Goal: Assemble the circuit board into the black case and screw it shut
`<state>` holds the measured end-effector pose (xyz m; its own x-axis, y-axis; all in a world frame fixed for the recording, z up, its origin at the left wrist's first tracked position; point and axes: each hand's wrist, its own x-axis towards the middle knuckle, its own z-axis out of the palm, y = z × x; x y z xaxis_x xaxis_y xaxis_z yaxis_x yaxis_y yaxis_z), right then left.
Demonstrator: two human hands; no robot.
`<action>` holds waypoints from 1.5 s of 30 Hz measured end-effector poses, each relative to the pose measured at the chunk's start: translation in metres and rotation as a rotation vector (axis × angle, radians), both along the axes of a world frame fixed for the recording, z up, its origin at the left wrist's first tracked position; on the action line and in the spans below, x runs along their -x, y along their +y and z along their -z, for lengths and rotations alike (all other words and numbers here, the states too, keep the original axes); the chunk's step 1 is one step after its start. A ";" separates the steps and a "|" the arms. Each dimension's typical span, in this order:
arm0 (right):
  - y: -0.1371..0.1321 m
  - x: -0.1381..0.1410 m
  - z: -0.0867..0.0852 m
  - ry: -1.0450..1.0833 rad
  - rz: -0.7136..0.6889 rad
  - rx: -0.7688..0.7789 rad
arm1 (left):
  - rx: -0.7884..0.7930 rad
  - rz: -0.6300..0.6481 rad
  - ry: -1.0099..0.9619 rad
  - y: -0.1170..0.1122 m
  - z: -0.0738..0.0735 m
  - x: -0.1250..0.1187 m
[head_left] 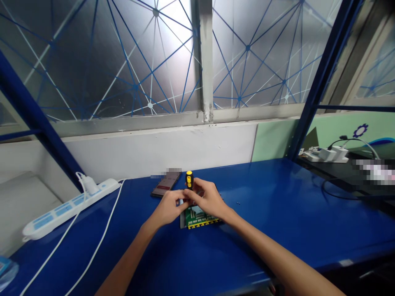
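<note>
A green circuit board [200,218] with a yellow-and-black striped edge lies on the blue workbench [277,213]. A screwdriver with a yellow-and-black handle [189,179] stands upright over the board. My right hand [207,198] is closed around its shaft just below the handle. My left hand [168,207] is curled at the board's left side, fingertips pinched next to the screwdriver; what they hold is hidden.
A dark phone [166,183] lies just behind the board. A white power strip [66,205] with a plugged charger and white cables sits at the left. Small screws [239,202] lie right of the board. More chargers [328,154] rest on a dark bench at far right.
</note>
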<state>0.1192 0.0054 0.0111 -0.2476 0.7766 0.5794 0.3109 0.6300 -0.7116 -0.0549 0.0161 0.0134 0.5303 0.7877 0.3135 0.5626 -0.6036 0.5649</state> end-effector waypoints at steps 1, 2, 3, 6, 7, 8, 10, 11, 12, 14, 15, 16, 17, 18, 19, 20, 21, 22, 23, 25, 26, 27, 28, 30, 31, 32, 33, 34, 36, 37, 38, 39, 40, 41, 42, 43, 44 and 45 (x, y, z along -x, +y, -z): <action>0.000 0.000 0.000 -0.002 0.002 -0.002 | 0.001 -0.016 -0.002 0.001 0.001 0.000; 0.000 0.000 0.000 -0.003 0.005 -0.003 | -0.001 -0.035 -0.003 0.002 0.002 0.001; 0.001 0.000 0.000 -0.006 0.006 -0.004 | -0.006 -0.054 -0.004 0.002 0.003 0.001; 0.002 0.001 0.002 -0.005 0.012 -0.009 | -0.037 -0.068 0.012 0.001 0.003 0.001; 0.002 0.001 0.002 -0.004 0.011 -0.009 | -0.046 -0.055 0.024 0.000 0.003 0.001; 0.002 0.001 0.002 -0.002 0.010 -0.011 | -0.053 -0.038 0.033 -0.001 0.002 0.000; 0.002 0.001 0.002 -0.002 0.007 -0.011 | -0.057 -0.011 0.045 -0.002 0.000 0.000; 0.002 0.001 0.002 -0.002 0.006 -0.011 | -0.056 -0.008 0.047 -0.002 -0.001 -0.001; 0.002 0.001 0.001 -0.003 0.007 -0.012 | -0.055 -0.010 0.047 -0.002 -0.001 -0.001; 0.001 0.001 0.001 -0.006 0.003 -0.011 | -0.052 -0.024 0.052 -0.001 0.000 -0.001; 0.000 0.001 0.000 -0.006 0.002 -0.013 | -0.052 -0.032 0.057 -0.001 0.001 0.000; 0.000 0.001 0.000 -0.005 0.002 -0.016 | -0.057 -0.040 0.061 0.000 0.002 0.001; 0.000 0.001 0.000 -0.005 0.002 -0.021 | -0.067 -0.053 0.065 0.001 0.004 0.001; -0.001 0.001 0.000 -0.005 0.003 -0.028 | -0.081 -0.071 0.071 0.002 0.005 0.002; -0.001 0.001 0.000 -0.004 0.006 -0.038 | -0.098 -0.091 0.078 0.003 0.007 0.003; -0.001 0.002 0.000 -0.004 0.008 -0.048 | -0.115 -0.110 0.083 0.004 0.008 0.004; -0.001 0.002 0.000 -0.006 0.007 -0.055 | -0.126 -0.123 0.087 0.005 0.009 0.005; -0.001 0.002 0.000 -0.006 0.007 -0.060 | -0.131 -0.127 0.087 0.005 0.010 0.005; 0.000 0.002 0.000 -0.008 0.007 -0.063 | -0.131 -0.119 0.085 0.005 0.009 0.005; 0.000 0.002 0.000 -0.008 0.009 -0.063 | -0.125 -0.087 0.085 0.003 0.007 0.004; 0.000 0.002 0.001 -0.007 0.010 -0.064 | -0.122 -0.069 0.088 0.002 0.006 0.003; 0.001 0.002 0.001 -0.006 0.012 -0.066 | -0.117 -0.051 0.092 0.001 0.004 0.003; 0.001 0.002 0.001 -0.005 0.013 -0.067 | -0.112 -0.035 0.093 0.000 0.002 0.002; 0.001 0.001 0.002 -0.008 0.014 -0.063 | -0.099 -0.013 0.086 0.000 0.001 0.002; 0.001 0.001 0.002 -0.012 0.014 -0.060 | -0.091 -0.006 0.080 0.000 0.001 0.002; 0.000 0.001 0.002 -0.016 0.015 -0.055 | -0.085 -0.003 0.075 0.001 0.001 0.003; 0.000 0.001 0.002 -0.019 0.015 -0.051 | -0.081 -0.002 0.069 0.001 0.002 0.003; 0.000 0.000 0.001 -0.022 0.016 -0.047 | -0.078 -0.003 0.063 0.002 0.003 0.004; 0.000 0.001 0.002 -0.025 0.021 -0.049 | -0.078 -0.012 0.048 0.004 0.004 0.004; 0.000 0.001 0.002 -0.025 0.024 -0.054 | -0.080 -0.019 0.041 0.004 0.005 0.005; 0.001 0.001 0.002 -0.025 0.026 -0.062 | -0.084 -0.029 0.035 0.004 0.005 0.005; 0.001 0.001 0.003 -0.023 0.028 -0.069 | -0.088 -0.037 0.034 0.004 0.004 0.004; 0.001 0.002 0.003 -0.022 0.028 -0.073 | -0.092 -0.039 0.035 0.003 0.004 0.004; 0.001 0.002 0.003 -0.023 0.027 -0.073 | -0.093 -0.032 0.037 0.002 0.002 0.004; 0.001 0.002 0.003 -0.023 0.027 -0.068 | -0.091 -0.018 0.041 0.001 0.001 0.003; 0.001 0.002 0.003 -0.023 0.028 -0.060 | -0.086 0.001 0.043 0.000 0.000 0.003; 0.001 0.002 0.003 -0.023 0.028 -0.049 | -0.077 0.020 0.043 -0.001 -0.002 0.003; 0.001 0.001 0.002 -0.025 0.028 -0.038 | -0.068 0.033 0.042 -0.001 -0.003 0.003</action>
